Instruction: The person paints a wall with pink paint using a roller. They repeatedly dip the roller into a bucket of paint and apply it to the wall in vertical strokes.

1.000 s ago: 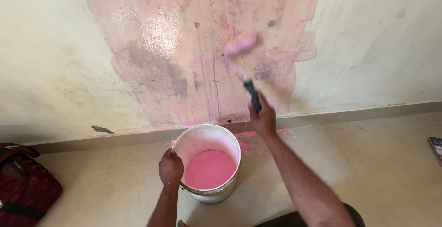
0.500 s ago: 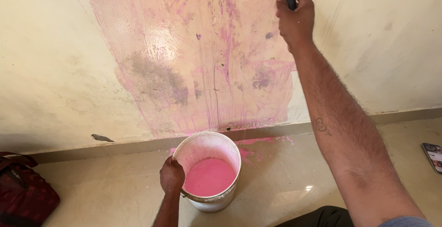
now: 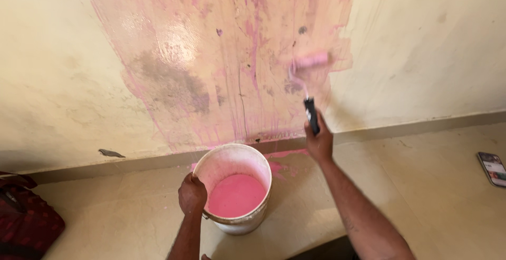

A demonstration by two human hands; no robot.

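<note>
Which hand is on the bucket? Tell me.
The left hand, gripping the near-left rim of the white bucket of pink paint. The right hand is apart from it, raised toward the wall and holding the paint roller by its dark handle.

Your paint roller (image 3: 310,65) has a dark handle and a short pink sleeve, blurred, pressed against the wet pink patch of wall (image 3: 221,54) with the handle pointing down. Your bucket (image 3: 234,186) is white with pink-smeared walls; it stands upright on the floor near the wall's foot, partly filled with pink paint (image 3: 236,195).
</note>
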